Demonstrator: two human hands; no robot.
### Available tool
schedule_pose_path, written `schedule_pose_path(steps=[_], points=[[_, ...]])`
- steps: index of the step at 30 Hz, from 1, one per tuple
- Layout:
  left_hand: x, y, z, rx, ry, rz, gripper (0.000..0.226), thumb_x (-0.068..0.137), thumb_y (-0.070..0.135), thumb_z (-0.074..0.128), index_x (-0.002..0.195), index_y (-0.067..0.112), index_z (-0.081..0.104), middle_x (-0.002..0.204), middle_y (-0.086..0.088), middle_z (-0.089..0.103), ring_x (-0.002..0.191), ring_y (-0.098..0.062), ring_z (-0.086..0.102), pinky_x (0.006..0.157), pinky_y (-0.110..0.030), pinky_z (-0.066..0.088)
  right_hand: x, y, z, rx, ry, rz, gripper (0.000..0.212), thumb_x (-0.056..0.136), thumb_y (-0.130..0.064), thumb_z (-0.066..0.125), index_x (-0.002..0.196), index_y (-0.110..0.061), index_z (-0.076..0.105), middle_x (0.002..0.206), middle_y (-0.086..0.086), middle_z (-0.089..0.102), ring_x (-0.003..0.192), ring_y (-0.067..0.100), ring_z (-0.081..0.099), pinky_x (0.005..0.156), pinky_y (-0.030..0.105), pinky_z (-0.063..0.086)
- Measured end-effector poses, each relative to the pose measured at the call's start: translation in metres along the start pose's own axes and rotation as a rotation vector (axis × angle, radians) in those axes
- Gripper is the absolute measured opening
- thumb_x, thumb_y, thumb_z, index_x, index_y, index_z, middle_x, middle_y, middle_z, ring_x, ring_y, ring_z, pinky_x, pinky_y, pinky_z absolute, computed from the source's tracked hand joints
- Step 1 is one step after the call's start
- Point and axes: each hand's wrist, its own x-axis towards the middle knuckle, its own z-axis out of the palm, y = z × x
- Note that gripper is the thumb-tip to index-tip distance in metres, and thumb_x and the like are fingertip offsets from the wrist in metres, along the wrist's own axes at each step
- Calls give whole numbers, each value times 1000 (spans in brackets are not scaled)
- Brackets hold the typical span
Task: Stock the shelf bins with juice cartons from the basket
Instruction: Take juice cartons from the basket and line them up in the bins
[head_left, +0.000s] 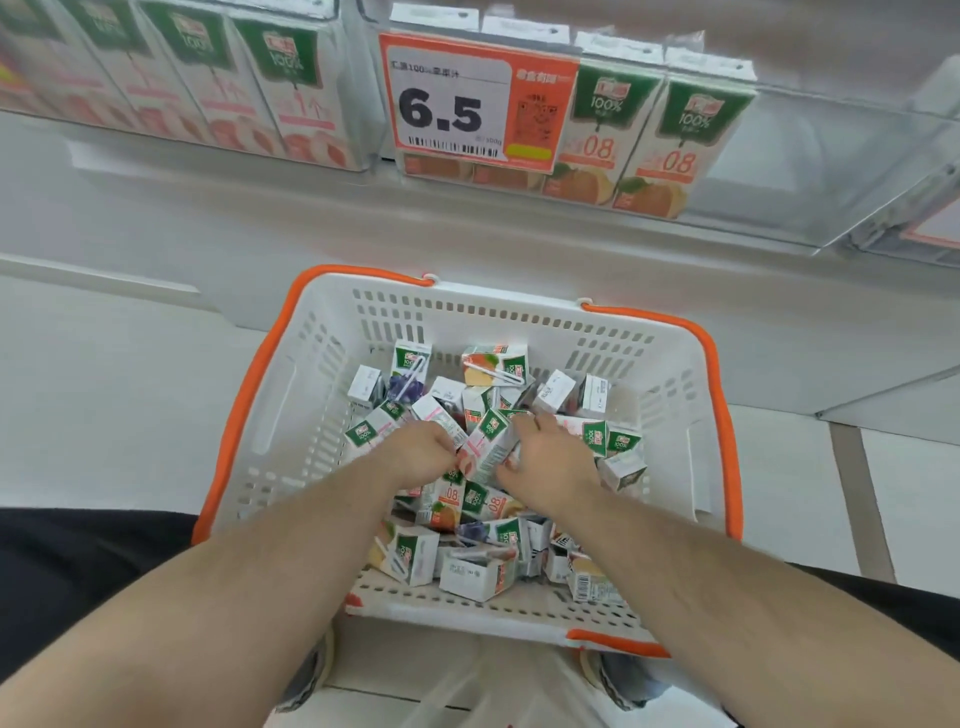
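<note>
A white basket with an orange rim (234, 426) stands on the floor below the shelf and holds several small juice cartons in a loose heap. Both my hands are down inside it. My right hand (553, 460) grips a tilted peach carton (485, 447), fingers over its top edge and thumb beneath. My left hand (421, 452) has its fingers curled round a pink-and-white carton (439, 418) that sticks out past the knuckles. Above, a clear shelf bin (353, 104) holds peach cartons (291, 93). A second bin (779, 166) holds orange cartons (654, 145).
An orange price tag reading 6.5 (452, 104) hangs on the front of the orange-carton bin. The white shelf base (208, 218) runs behind the basket. My shoes (306, 680) stand on the tiled floor at the basket's near edge.
</note>
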Motion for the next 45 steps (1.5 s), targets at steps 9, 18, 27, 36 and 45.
schedule_pose_path(steps=[9, 18, 27, 36, 45], points=[[-12, -7, -1, 274, -368, 44, 13, 77, 20, 54, 81, 13, 64, 86, -7, 59, 80, -22, 53, 76, -34, 45, 31, -38, 29, -200, 31, 32, 108, 70, -73, 62, 146, -8, 21, 140, 13, 44, 126, 32, 43, 104, 45, 33], [-7, 22, 65, 373, -369, -4, 96, 74, 67, 59, 150, 19, 27, 146, -5, 47, 128, -28, 47, 105, -43, 42, 8, 1, -4, -187, 153, -136, 109, 62, -66, 66, 146, -11, 23, 133, 11, 46, 117, 31, 45, 102, 42, 39], [-11, 40, 83, 323, -350, 21, 82, 76, 47, 74, 143, 17, 37, 141, -6, 46, 122, -24, 49, 97, -35, 44, -39, 30, -57, 68, 224, -208, 106, 64, -51, 72, 149, -5, 29, 141, 12, 45, 130, 28, 41, 113, 32, 25], [-33, 36, 30, -389, -45, -2, 92, 66, 73, 69, 134, 13, 52, 126, -10, 59, 109, -26, 59, 99, -40, 46, -76, 27, -110, 195, 268, -243, 109, 66, -42, 78, 154, -14, 20, 150, 1, 29, 138, 15, 28, 110, 20, 21], [-85, 64, -48, -1224, -143, 24, 30, 68, 36, 64, 80, 8, 61, 75, -16, 60, 57, -29, 57, 56, -31, 50, -109, 8, -150, 433, 449, -223, 111, 62, -30, 84, 151, -21, 19, 129, -10, 33, 120, 6, 38, 100, 19, 34]])
